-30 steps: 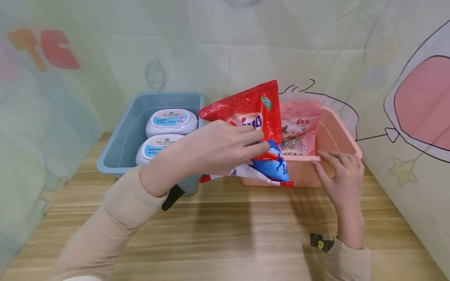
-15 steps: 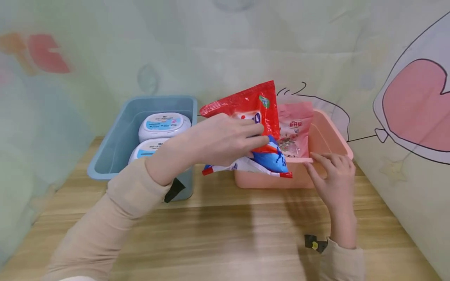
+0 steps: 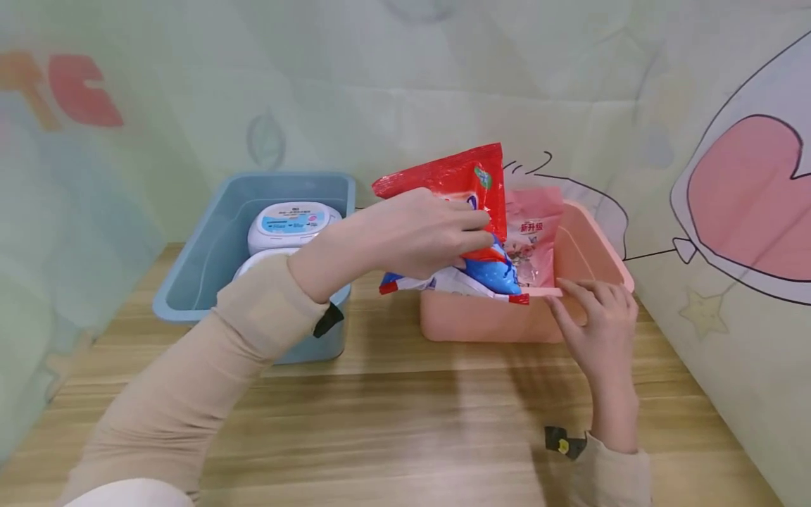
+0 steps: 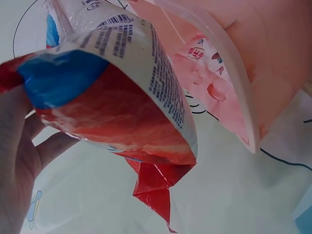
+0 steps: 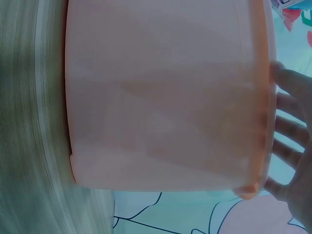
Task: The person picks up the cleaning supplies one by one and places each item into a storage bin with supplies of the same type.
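Observation:
My left hand grips a red and blue plastic bag with a white printed back. The bag is tilted, over the left part of the pink bin. In the left wrist view the bag's printed side faces the bin, and the hand holds it from the left. With curled fingers, my right hand holds the bin's front rim near its right corner; the thumb is on the near side. A pink flowered packet stands inside the bin, its left part hidden behind the bag.
A blue bin stands to the left with two white lidded boxes in it. The back box shows its label; my left arm hides most of the front box. A printed cloth rises behind the wooden table.
My left hand has moved the bag to the right and a little up, farther over the pink bin. The right hand keeps its place on the rim. The head view has shifted slightly.

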Tool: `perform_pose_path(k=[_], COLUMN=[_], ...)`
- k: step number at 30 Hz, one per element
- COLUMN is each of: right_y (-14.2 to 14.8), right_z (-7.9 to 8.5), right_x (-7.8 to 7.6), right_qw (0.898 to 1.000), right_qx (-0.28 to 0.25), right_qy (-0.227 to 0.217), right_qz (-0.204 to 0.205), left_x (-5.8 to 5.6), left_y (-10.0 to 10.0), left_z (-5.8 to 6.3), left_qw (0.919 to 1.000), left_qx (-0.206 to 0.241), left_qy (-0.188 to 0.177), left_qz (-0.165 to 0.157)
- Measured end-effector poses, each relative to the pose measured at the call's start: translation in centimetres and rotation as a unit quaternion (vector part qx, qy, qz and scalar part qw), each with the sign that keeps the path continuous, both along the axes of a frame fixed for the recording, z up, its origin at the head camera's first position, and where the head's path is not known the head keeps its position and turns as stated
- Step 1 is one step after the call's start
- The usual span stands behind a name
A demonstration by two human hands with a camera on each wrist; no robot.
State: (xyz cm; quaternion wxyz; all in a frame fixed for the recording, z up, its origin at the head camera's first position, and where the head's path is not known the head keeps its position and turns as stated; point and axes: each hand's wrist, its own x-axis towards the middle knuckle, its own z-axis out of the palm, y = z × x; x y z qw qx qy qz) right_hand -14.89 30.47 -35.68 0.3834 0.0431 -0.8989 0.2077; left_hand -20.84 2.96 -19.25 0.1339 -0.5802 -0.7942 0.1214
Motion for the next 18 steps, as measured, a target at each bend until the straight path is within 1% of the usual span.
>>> perform_pose_path(k=[4, 8, 12, 18], right_y=[0.1, 0.2, 0.1, -0.1], right_z=[0.0, 0.0, 0.0, 0.1], right_x=[0.1, 0.3, 0.3, 0.2], right_qw=[1.0, 1.0, 1.0, 1.0], right_qx=[-0.001, -0.001, -0.003, -0.003], right_qy=[0.003, 0.001, -0.004, 0.002], right_qz=[0.0, 0.001, 0.001, 0.008], left_x=[-0.4, -0.8, -1.2, -1.9], left_y=[0.8, 1.4, 1.7, 2.1], left_z=[0.1, 0.2, 0.3, 0.3], left_qw=[0.9997, 0.9992, 0.9988, 0.9986], left_qx=[-0.016, -0.028, -0.037, -0.035], left_qy=[-0.013, -0.023, -0.024, -0.035], left_qz=[0.011, 0.015, 0.02, 0.016])
